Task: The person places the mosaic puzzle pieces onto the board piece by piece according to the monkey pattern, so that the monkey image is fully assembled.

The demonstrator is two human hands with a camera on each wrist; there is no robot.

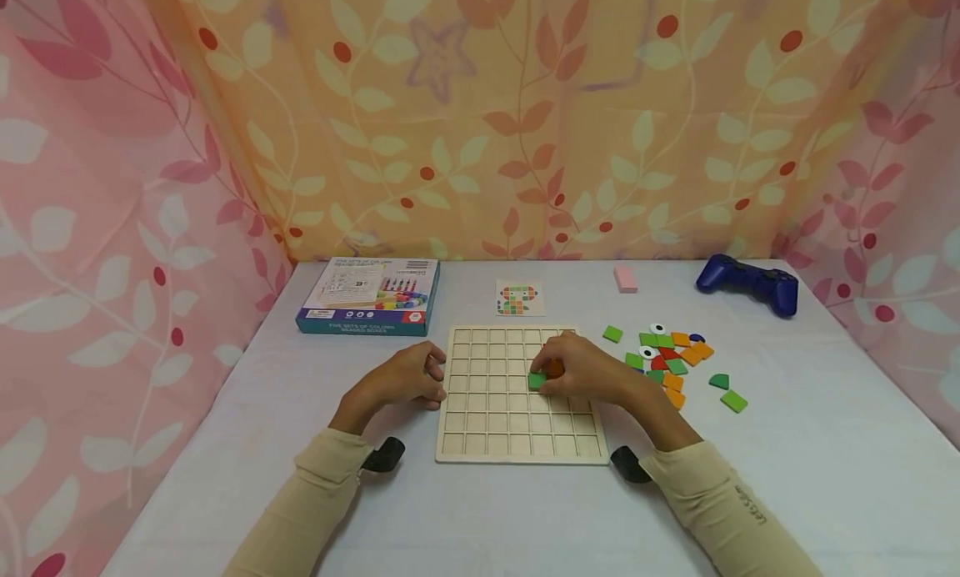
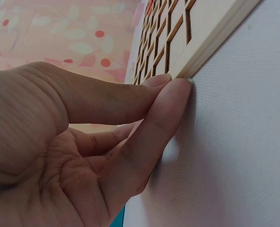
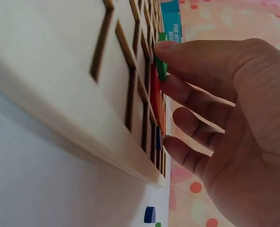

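Observation:
A pale wooden grid board (image 1: 487, 454) lies flat on the table in front of the person. My right hand (image 1: 588, 368) is over its right half, pinching a green square tile (image 3: 163, 66) between thumb and forefinger, just above the cells. Under that hand, partly hidden, are red (image 3: 154, 90) and orange pieces (image 1: 553, 368) set on the board, with a bit of blue (image 3: 158, 137) beside them. At the left edge of the board, my left hand (image 1: 405, 373) grips the rim between thumb and a fingertip (image 2: 175, 94).
Loose coloured pieces (image 1: 667, 341) are scattered right of the board. Behind it lies a pattern card (image 1: 519, 298). A boxed game (image 1: 367, 298) sits at back left, a pink block (image 1: 625, 279) and a blue game controller (image 1: 748, 285) at back right. Patterned curtains (image 1: 450, 143) surround the table.

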